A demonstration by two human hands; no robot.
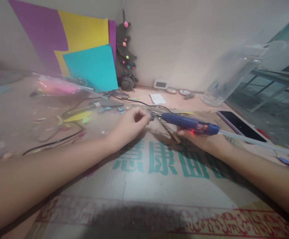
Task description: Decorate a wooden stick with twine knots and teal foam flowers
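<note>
My right hand (196, 137) is wrapped round a blue hot glue gun (184, 122), its nozzle pointing left and a red light glowing on its side. A long translucent glue stick (246, 138) sticks out of the gun's back end. Between thumb and fingertips, my left hand (135, 123) pinches a small dark grey piece (152, 116), too small to make out its kind. The gun's nozzle is close to this piece; whether they touch I cannot tell. Under the gun lies a thin tool with a wooden handle (174, 135), partly hidden.
A phone (241, 126) lies at the right, with a clear plastic jug (216, 86) behind it. Coloured sheets (92, 68) lean on the wall at the back left. A black cable (57, 141) and paper scraps (78, 115) are on the left. A small white clock (161, 84) stands at the back.
</note>
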